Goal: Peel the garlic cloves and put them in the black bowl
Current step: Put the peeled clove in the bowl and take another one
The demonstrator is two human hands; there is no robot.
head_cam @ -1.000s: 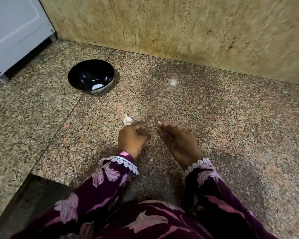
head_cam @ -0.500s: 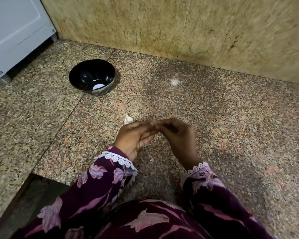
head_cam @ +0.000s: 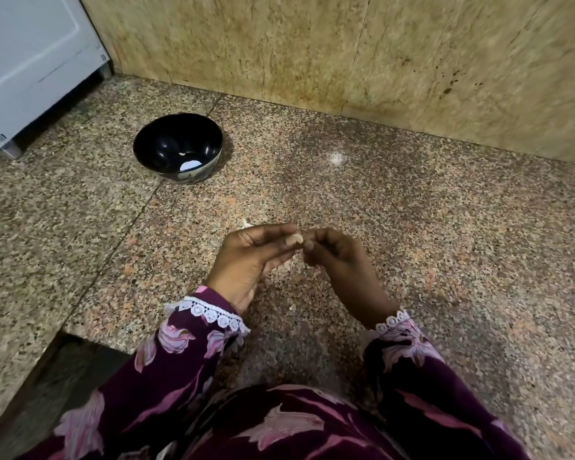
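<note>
At frame centre, the left hand [head_cam: 246,257] and right hand [head_cam: 339,257] meet fingertip to fingertip, both pinching one pale garlic clove [head_cam: 295,239] above the granite floor [head_cam: 445,227]. Upper left sits the black bowl [head_cam: 178,148], well apart.

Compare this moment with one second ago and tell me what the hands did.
The two hands came together from apart: the left hand uncurled from a fist and now pinches the garlic clove, which the right hand alone held a second ago and still grips from the other side. The black bowl and the garlic piece on the granite floor stayed put.
</note>
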